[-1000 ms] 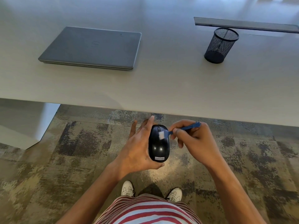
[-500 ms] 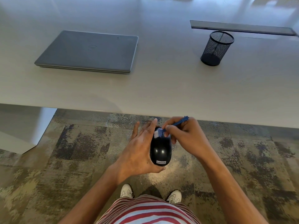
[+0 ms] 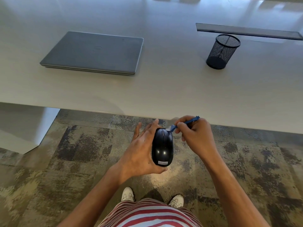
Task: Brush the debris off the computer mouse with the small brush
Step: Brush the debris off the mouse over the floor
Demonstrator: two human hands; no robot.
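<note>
left hand (image 3: 139,154) – fingers wrapped round mouse (image 3: 162,147) | right hand (image 3: 195,136) – pinching brush (image 3: 185,123) at mouse's front

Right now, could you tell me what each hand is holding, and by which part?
Left hand cradles the black mouse by its left side; right hand pinches the blue brush mid-handle.

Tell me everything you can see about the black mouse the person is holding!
The computer mouse is black, glossy and oval, like smooth plastic, with two bright light spots shining on its back. It has a scroll wheel near the far end and a small label reading Lenovo at the near end. It is held top side up in the air above the carpet, in front of the table edge. The left hand grips its left side, and the small blue brush, held by the right hand, meets its far tip.
</note>
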